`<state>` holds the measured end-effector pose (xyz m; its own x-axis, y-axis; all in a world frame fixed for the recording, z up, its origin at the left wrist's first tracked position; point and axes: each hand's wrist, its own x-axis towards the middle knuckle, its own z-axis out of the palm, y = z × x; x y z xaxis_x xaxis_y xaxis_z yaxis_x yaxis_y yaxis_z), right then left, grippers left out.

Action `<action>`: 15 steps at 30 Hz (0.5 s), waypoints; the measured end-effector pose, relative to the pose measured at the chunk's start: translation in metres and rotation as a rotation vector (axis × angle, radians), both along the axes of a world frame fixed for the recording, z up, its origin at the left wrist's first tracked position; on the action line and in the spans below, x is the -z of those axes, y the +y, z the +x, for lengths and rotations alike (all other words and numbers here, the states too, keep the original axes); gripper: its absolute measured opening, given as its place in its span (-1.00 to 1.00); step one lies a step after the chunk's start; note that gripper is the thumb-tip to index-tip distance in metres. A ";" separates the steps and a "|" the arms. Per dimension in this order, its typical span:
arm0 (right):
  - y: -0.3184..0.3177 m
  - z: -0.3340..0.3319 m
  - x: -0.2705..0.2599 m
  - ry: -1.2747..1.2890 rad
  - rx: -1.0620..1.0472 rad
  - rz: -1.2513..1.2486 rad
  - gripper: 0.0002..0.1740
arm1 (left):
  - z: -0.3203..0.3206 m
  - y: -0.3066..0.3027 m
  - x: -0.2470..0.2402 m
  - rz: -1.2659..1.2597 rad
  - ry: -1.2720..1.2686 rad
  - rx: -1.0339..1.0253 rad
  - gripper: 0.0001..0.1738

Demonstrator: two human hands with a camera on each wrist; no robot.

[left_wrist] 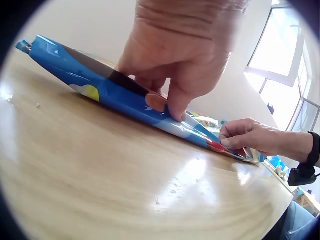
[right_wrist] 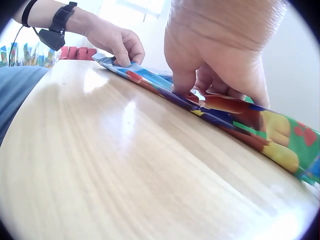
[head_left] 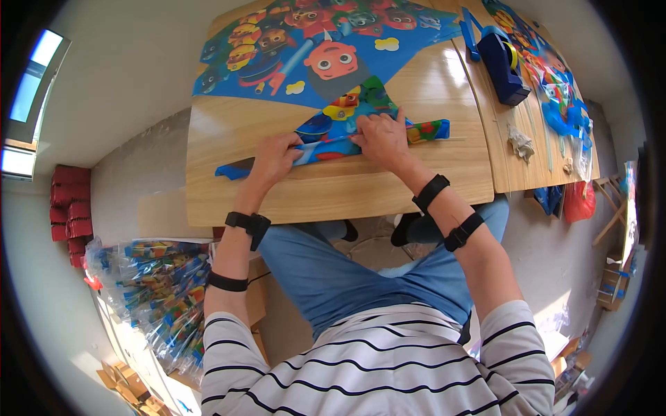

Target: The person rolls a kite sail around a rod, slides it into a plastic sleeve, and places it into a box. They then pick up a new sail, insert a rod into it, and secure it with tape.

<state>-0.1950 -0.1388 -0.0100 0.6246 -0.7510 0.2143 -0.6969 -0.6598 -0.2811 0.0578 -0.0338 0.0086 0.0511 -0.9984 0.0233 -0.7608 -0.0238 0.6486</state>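
A printed glossy sheet [head_left: 331,148] lies near the table's front edge, its near side folded or rolled into a long narrow strip, with a pointed part extending behind it. My left hand [head_left: 275,163] pinches the strip left of its middle; in the left wrist view the thumb of that hand [left_wrist: 182,55] presses on the blue part [left_wrist: 110,92]. My right hand [head_left: 383,141] grips the strip right of the middle. The right wrist view shows the right hand's [right_wrist: 220,55] thumb and fingers bent over the red and green part [right_wrist: 280,135], some fingertips hidden behind it.
More printed sheets [head_left: 277,48] lie flat at the back of the wooden table [head_left: 333,191]. On the adjoining table at right stand a blue tape dispenser [head_left: 503,68], crumpled paper [head_left: 520,143] and blue plastic [head_left: 565,119]. Bagged printed pieces [head_left: 156,291] lie low at left.
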 end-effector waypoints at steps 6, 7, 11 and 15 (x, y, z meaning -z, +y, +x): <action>-0.003 0.000 0.000 0.005 -0.009 0.038 -0.70 | 0.002 0.000 0.006 -0.033 -0.053 -0.015 -0.86; -0.003 0.000 0.000 0.003 -0.011 0.035 -0.69 | 0.001 0.000 0.006 -0.021 -0.061 -0.028 -0.86; -0.004 0.000 0.001 0.003 -0.016 0.027 -0.69 | -0.005 -0.001 0.002 0.100 -0.081 -0.131 -0.86; -0.005 0.001 0.000 0.022 -0.016 0.048 -0.69 | -0.019 0.006 -0.008 -0.037 -0.342 -0.162 -0.83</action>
